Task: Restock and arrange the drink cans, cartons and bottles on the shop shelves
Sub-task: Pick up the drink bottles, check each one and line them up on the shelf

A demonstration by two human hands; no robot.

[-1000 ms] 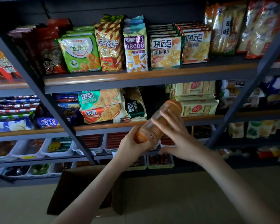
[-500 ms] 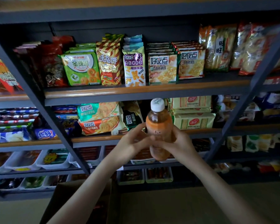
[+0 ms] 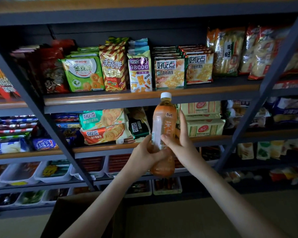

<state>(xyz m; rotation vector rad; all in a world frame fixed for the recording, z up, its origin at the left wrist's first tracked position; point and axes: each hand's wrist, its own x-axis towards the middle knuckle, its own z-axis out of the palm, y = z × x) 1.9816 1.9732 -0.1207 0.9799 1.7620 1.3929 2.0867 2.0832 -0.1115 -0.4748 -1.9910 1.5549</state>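
Head view. Holds a tea bottle (image 3: 163, 133) upright in mid-air, near side of the shelving, white cap (image 3: 165, 95) on top and level with the lip of the upper shelf (image 3: 110, 99). Grips the lower body with the left hand (image 3: 144, 156), fingers curled round from the left. Pinches the label band with the right hand (image 3: 181, 144), thumb across the front, fingers up the right side. Runs vertical, long axis straight up from both grips. Lies equally close to either hand. Faces only snack packets (image 3: 83, 74) here, so likely needs carrying elsewhere. Stands above a cardboard box (image 3: 70, 215), near left.
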